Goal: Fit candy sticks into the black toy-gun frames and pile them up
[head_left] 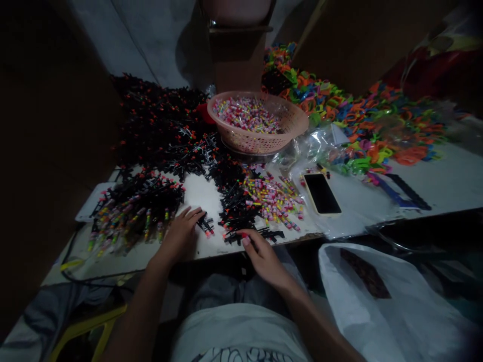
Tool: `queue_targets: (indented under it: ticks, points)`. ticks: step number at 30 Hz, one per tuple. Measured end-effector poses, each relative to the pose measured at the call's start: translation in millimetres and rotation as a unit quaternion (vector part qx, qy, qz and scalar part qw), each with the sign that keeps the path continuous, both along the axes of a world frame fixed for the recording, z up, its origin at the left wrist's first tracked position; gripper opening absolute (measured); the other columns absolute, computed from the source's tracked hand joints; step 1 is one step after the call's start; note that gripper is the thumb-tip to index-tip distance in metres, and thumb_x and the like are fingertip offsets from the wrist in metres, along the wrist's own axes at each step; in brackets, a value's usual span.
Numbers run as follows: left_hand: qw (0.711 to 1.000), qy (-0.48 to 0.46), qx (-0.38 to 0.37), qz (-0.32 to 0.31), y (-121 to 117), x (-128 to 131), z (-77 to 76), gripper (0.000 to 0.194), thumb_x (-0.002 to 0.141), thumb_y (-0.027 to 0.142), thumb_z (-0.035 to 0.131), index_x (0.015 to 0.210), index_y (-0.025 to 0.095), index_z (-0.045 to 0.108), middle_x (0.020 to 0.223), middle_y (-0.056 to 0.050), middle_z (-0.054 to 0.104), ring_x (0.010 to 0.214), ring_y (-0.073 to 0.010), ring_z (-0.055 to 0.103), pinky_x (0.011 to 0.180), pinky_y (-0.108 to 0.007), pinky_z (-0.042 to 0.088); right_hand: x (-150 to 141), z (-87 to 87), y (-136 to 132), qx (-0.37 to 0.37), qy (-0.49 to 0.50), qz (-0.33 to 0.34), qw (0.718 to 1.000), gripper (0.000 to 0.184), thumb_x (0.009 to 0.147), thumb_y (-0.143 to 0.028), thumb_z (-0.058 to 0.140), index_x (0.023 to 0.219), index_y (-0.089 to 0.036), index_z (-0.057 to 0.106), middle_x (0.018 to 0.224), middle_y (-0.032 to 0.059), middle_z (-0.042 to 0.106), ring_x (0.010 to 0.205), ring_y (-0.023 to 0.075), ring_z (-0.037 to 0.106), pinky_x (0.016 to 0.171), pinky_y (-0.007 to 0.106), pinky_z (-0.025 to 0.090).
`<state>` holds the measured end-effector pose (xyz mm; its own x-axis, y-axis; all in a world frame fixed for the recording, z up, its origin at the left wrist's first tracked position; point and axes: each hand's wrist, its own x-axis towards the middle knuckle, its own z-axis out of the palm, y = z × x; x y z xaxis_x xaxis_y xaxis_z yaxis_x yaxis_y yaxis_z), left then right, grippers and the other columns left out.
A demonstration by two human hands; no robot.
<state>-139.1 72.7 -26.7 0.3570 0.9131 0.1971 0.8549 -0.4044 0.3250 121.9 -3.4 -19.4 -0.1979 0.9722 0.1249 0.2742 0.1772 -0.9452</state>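
My left hand (180, 235) lies low over the white tabletop, fingers stretched out and fingertips at a few small black toy guns (206, 226) with orange-red tips. The thumb side is partly hidden. At the table's front edge, my right hand (266, 260) pinches a black toy gun (236, 237) between thumb and forefinger, beside a heap of similar guns (237, 206). Just right of that heap lie many small candy tubes (275, 201) in pink, yellow and white. Left of my left hand, black guns and clear candy-filled pieces (132, 216) are piled together.
A pink perforated basket (260, 143) full of candy tubes stands at the back middle. Behind it on the left is a large black gun heap (158, 125); bright plastic pieces (350, 115) cover the right. A phone (322, 193) and a white bag (362, 281) are nearer me.
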Motion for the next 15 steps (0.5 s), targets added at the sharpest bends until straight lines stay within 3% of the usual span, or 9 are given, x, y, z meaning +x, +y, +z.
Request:
queue_targets:
  ticks: [4,9,13,15]
  points:
    - [0.999,0.007,-0.014,-0.029,-13,-1,-10.5,0.039,0.085,0.020,0.045,0.123,0.016,0.055,0.128,-0.014,0.056,0.118,-0.0251,0.053,0.102,-0.044,0.042,1,3.5,-1,0.007,0.009,0.009,1.000,0.028,0.096,-0.038,0.040,0.112,-0.025,0.059,0.110,0.0041,0.062,0.107,0.0171,0.055,0.093,0.030,0.042]
    - [0.997,0.014,-0.011,-0.070,-66,-3,-12.3,0.062,0.073,0.039,0.068,0.128,0.019,0.048,0.136,-0.016,0.048,0.121,-0.0306,0.050,0.099,-0.047,0.045,6,2.5,0,-0.001,0.022,-0.013,1.000,0.029,0.096,-0.039,0.040,0.111,-0.025,0.060,0.111,0.0042,0.063,0.105,0.0179,0.057,0.092,0.031,0.043]
    - [0.999,-0.027,0.028,-0.035,-94,-12,-19.8,0.024,0.080,0.020,0.057,0.104,0.019,0.061,0.118,-0.013,0.063,0.109,-0.0273,0.059,0.090,-0.044,0.050,3,-0.7,2,-0.007,0.024,-0.002,1.000,0.029,0.095,-0.038,0.041,0.113,-0.024,0.060,0.112,0.0042,0.064,0.103,0.0180,0.058,0.091,0.032,0.044]
    - [0.997,-0.083,0.006,-0.007,-100,-14,-22.8,0.021,0.081,0.014,0.051,0.096,0.021,0.064,0.109,-0.010,0.068,0.107,-0.0257,0.061,0.090,-0.043,0.049,0,-1.1,2,-0.013,0.029,0.013,0.999,0.030,0.095,-0.038,0.042,0.114,-0.024,0.061,0.112,0.0045,0.065,0.104,0.0178,0.058,0.092,0.032,0.044]
